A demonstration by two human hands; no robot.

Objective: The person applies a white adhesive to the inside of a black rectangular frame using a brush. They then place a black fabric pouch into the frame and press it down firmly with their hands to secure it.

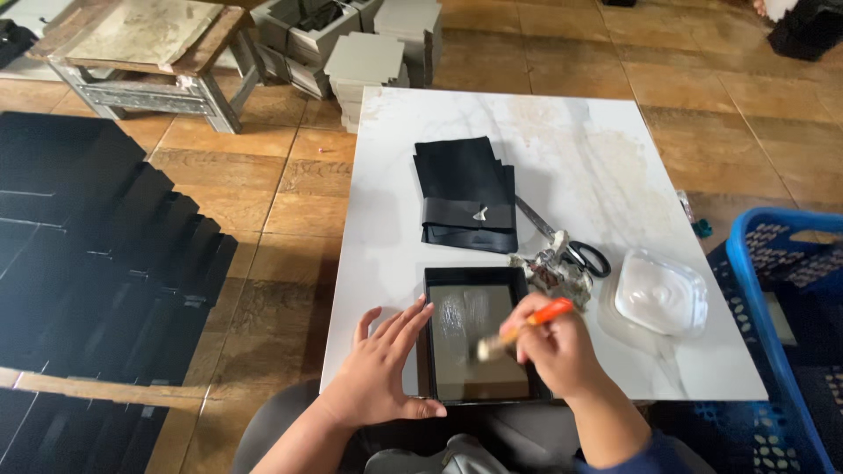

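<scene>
A: Head view: where's the tray?
B: Black shallow box tray [479, 335] at the white table's [615, 158] near edge. Left hand [382, 369] flat, fingers spread, against its left wall.
A: Right?
B: Right hand [553, 347] fingers pinching the orange-handled brush [518, 331], bristles on the tray's grey floor.

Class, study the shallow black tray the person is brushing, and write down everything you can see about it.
The black tray is a shallow rectangular box, apparently card, with thin upright black walls and a grey-brown inner floor. Shiny wet streaks mark the floor's upper part. It lies flat at the near edge of the white table. The left hand steadies its left wall; the right hand holds an orange-handled brush over the floor.
</scene>
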